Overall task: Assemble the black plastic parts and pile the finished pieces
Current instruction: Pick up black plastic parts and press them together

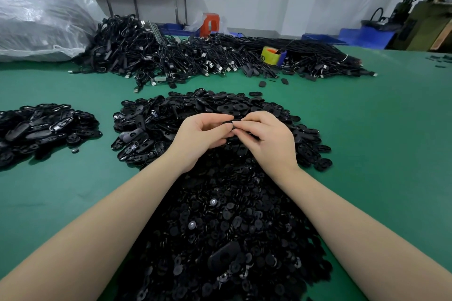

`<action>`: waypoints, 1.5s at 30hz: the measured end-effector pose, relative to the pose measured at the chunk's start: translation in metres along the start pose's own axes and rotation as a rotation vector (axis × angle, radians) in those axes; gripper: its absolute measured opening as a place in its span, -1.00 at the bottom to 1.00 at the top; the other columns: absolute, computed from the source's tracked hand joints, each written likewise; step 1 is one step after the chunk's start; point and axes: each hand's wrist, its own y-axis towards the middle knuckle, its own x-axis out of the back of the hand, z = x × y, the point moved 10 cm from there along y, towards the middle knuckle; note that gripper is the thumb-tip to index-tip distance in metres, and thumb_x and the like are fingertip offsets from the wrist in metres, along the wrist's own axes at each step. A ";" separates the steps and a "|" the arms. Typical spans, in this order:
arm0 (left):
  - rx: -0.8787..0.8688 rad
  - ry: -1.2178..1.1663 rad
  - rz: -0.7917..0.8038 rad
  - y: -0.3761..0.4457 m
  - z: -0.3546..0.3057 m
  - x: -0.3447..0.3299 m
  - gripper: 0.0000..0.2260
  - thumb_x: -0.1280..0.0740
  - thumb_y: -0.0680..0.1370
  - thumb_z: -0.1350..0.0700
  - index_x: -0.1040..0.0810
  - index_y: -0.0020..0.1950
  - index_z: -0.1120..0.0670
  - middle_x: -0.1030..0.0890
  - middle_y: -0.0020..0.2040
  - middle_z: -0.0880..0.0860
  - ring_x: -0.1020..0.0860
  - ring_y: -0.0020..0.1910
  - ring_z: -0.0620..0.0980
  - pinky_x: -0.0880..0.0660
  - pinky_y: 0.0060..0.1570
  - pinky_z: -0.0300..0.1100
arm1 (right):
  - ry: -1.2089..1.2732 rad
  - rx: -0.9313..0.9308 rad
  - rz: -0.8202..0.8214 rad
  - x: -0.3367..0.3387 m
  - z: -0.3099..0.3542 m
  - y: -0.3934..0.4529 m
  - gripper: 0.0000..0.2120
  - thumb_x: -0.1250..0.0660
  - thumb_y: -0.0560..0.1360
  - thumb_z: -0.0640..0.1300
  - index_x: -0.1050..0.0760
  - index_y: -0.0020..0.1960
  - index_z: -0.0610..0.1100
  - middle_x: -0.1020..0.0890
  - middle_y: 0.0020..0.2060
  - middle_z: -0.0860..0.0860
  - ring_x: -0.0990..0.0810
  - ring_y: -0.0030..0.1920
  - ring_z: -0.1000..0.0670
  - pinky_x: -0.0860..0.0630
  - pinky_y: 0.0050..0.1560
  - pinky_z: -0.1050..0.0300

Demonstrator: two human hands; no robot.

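Your left hand (200, 137) and right hand (266, 137) pinched one black part (228, 122) together over the big pile (220, 215) (green bench (379, 129)).

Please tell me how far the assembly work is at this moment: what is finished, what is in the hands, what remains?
Done: a separate pile of oval pieces lies at the left, apparently finished. In hand: the left hand and right hand pinch one black part together. Left: the large heap of loose parts between the arms, so most work seems to remain.
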 end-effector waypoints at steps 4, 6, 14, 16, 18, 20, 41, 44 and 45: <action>0.007 0.006 0.001 0.000 0.001 0.001 -0.86 -0.40 0.57 0.22 -0.66 0.06 0.00 -0.74 -0.09 0.02 -0.70 -0.03 -0.08 -0.60 -0.12 -0.29 | 0.002 0.032 -0.015 0.001 0.001 0.001 -0.87 -0.48 0.47 -0.18 -0.71 0.01 -0.12 -0.67 -0.11 -0.02 -0.64 -0.12 -0.04 -0.59 -0.19 0.03; 0.010 0.003 0.002 0.001 0.001 0.002 -0.86 -0.40 0.56 0.21 -0.67 0.04 -0.01 -0.74 -0.08 0.02 -0.70 -0.02 -0.07 -0.60 -0.11 -0.28 | 0.003 0.046 -0.020 0.001 0.002 0.000 -0.87 -0.48 0.47 -0.17 -0.71 0.01 -0.12 -0.67 -0.10 -0.03 -0.64 -0.13 -0.05 -0.59 -0.20 0.02; 0.018 0.008 -0.013 0.001 0.002 0.004 -0.86 -0.42 0.55 0.20 -0.70 0.00 -0.03 -0.74 -0.06 0.02 -0.70 -0.03 -0.08 -0.59 -0.12 -0.30 | 0.016 0.069 -0.016 -0.003 0.002 0.000 -0.86 -0.46 0.48 -0.14 -0.71 0.03 -0.11 -0.66 -0.09 -0.02 -0.62 -0.16 -0.02 -0.57 -0.21 0.06; 0.023 0.006 -0.023 0.002 0.003 0.005 -0.87 -0.42 0.55 0.20 -0.70 0.00 -0.02 -0.74 -0.06 0.02 -0.70 -0.03 -0.08 -0.58 -0.12 -0.31 | 0.019 0.070 -0.010 -0.003 0.002 -0.001 -0.86 -0.46 0.49 -0.15 -0.71 0.04 -0.11 -0.66 -0.09 -0.02 -0.61 -0.17 -0.02 -0.56 -0.22 0.06; 0.028 0.001 -0.024 0.002 0.003 0.005 -0.87 -0.42 0.55 0.19 -0.70 -0.01 -0.02 -0.74 -0.07 0.03 -0.70 -0.03 -0.08 -0.58 -0.12 -0.31 | 0.017 0.070 -0.006 -0.003 0.003 -0.001 -0.86 -0.46 0.49 -0.16 -0.71 0.04 -0.12 -0.66 -0.09 -0.02 -0.61 -0.17 -0.02 -0.56 -0.21 0.06; 0.031 -0.001 -0.021 0.002 0.003 0.005 -0.88 -0.43 0.54 0.19 -0.70 0.00 -0.01 -0.74 -0.07 0.04 -0.70 -0.03 -0.08 -0.58 -0.12 -0.31 | 0.018 0.066 0.005 -0.003 0.003 0.000 -0.86 -0.44 0.50 -0.17 -0.71 0.03 -0.14 -0.66 -0.08 -0.03 -0.62 -0.14 -0.03 -0.57 -0.19 0.03; 0.041 -0.018 -0.022 0.002 0.004 0.005 -0.88 -0.43 0.54 0.20 -0.70 0.01 0.02 -0.74 -0.08 0.05 -0.70 -0.04 -0.08 -0.58 -0.12 -0.31 | -0.002 0.058 0.036 -0.004 0.005 0.002 -0.85 -0.41 0.51 -0.15 -0.70 0.02 -0.16 -0.66 -0.10 -0.02 -0.63 -0.11 -0.02 -0.58 -0.16 0.01; 0.040 -0.015 -0.035 0.002 0.003 0.005 -0.89 -0.44 0.53 0.21 -0.70 0.01 0.03 -0.74 -0.08 0.05 -0.70 -0.06 -0.09 -0.58 -0.13 -0.31 | -0.006 0.052 0.033 -0.004 0.005 0.002 -0.85 -0.40 0.51 -0.14 -0.70 0.02 -0.15 -0.66 -0.11 -0.01 -0.62 -0.11 -0.01 -0.58 -0.16 0.02; 0.039 -0.009 -0.040 0.002 0.002 0.006 -0.89 -0.44 0.54 0.21 -0.69 0.01 0.03 -0.74 -0.09 0.04 -0.70 -0.07 -0.09 -0.58 -0.13 -0.31 | -0.003 0.049 0.031 -0.004 0.005 0.002 -0.85 -0.41 0.51 -0.14 -0.70 0.02 -0.15 -0.66 -0.11 -0.01 -0.62 -0.11 0.00 -0.58 -0.16 0.02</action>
